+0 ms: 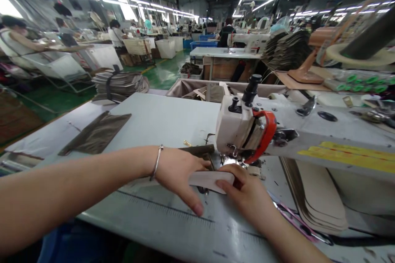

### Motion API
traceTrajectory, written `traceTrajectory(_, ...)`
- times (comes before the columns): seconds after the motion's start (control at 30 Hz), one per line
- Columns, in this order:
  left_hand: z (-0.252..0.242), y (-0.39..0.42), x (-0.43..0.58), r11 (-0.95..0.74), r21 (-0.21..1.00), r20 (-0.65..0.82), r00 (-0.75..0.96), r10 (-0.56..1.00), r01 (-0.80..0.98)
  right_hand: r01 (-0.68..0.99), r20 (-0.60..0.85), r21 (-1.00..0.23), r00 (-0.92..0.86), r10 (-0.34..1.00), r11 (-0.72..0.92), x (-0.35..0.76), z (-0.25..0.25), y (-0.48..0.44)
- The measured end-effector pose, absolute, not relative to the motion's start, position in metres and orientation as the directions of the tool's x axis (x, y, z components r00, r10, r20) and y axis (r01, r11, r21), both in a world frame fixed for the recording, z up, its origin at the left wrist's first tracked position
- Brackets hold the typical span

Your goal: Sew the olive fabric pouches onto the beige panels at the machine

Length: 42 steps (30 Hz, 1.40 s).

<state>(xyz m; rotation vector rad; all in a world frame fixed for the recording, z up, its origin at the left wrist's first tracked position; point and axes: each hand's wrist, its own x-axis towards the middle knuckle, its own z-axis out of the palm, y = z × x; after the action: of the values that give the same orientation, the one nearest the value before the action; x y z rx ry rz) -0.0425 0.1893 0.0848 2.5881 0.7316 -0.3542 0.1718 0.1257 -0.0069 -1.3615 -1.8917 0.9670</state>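
A white sewing machine (236, 127) with a red guard stands on the pale table (160, 119). Just in front of its needle area, my right hand (243, 187) pinches the end of a light curved piece (212, 180) between thumb and fingers. My left hand (182, 174), with a bracelet at the wrist, lies over the left part of that piece, thumb spread away from the fingers. Beyond my left fingers is a dark rolled strip (200, 149). Farther left on the table lies a flat dark fabric panel (98, 133).
Stacked light pieces (324, 201) and pink-handled scissors (296, 222) lie right of my right arm. Behind the table is a fabric-lined bin (185, 86). A bundled stack (119, 84) sits at the back left, a brown fan (308, 65) at the back right. Several people work farther off.
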Motion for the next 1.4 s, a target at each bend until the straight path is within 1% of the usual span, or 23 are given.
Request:
traceTrajectory(0.07, 0.077, 0.191, -0.044, -0.793, 0.318, -0.426, 0.826, 0.369, 0.519, 0.484, 0.038, -0.853, -0.313, 0.949, 0.194, 0.173, -0.007, 0.126)
traceTrajectory(0.1, 0.072, 0.192, -0.045, -0.802, 0.309, -0.427, 0.828, 0.364, 0.512, 0.484, 0.057, -0.846, -0.334, 0.941, 0.224, 0.174, -0.007, 0.126)
traceTrajectory(0.17, 0.063, 0.197, -0.044, -0.805, 0.292, -0.383, 0.835, 0.395, 0.516, 0.508, 0.129, -0.797, -0.386, 0.914, 0.327, 0.177, -0.007, 0.126)
traceTrajectory(0.23, 0.055, 0.202, -0.042, -0.795, 0.304, -0.355, 0.837, 0.417, 0.525, 0.541, 0.19, -0.729, -0.429, 0.883, 0.42, 0.181, -0.007, 0.127)
traceTrajectory(0.3, 0.05, 0.207, -0.038, -0.788, 0.318, -0.333, 0.841, 0.427, 0.526, 0.567, 0.208, -0.684, -0.452, 0.868, 0.459, 0.184, -0.008, 0.127)
traceTrajectory(0.5, 0.046, 0.219, -0.028, -0.798, 0.337, -0.285, 0.862, 0.42, 0.5, 0.639, 0.182, -0.654, -0.386, 0.904, 0.405, 0.187, -0.014, 0.127)
traceTrajectory(0.67, 0.052, 0.226, -0.022, -0.805, 0.361, -0.291, 0.877, 0.382, 0.47, 0.706, 0.167, -0.611, -0.327, 0.93, 0.358, 0.189, -0.017, 0.127)
traceTrajectory(0.87, 0.057, 0.229, -0.02, -0.788, 0.367, -0.309, 0.863, 0.399, 0.495, 0.743, 0.179, -0.57, -0.306, 0.935, 0.352, 0.19, -0.013, 0.128)
traceTrajectory(0.97, 0.054, 0.23, -0.02, -0.803, 0.372, -0.282, 0.881, 0.38, 0.465, 0.744, 0.202, -0.555, -0.313, 0.928, 0.372, 0.19, -0.011, 0.128)
traceTrajectory(1.03, 0.05, 0.232, -0.021, -0.82, 0.353, -0.249, 0.89, 0.382, 0.45, 0.75, 0.228, -0.542, -0.304, 0.925, 0.379, 0.189, -0.011, 0.128)
traceTrajectory(1.2, 0.042, 0.232, -0.024, -0.835, 0.303, -0.15, 0.888, 0.435, 0.46, 0.785, 0.245, -0.505, -0.269, 0.931, 0.36, 0.184, -0.014, 0.13)
traceTrajectory(1.3, 0.042, 0.231, -0.022, -0.833, 0.317, -0.134, 0.891, 0.434, 0.454, 0.79, 0.222, -0.51, -0.26, 0.94, 0.339, 0.185, -0.015, 0.13)
traceTrajectory(1.4, 0.044, 0.233, -0.017, -0.843, 0.355, -0.124, 0.914, 0.386, 0.404, 0.798, 0.189, -0.514, -0.252, 0.949, 0.314, 0.188, -0.014, 0.131)
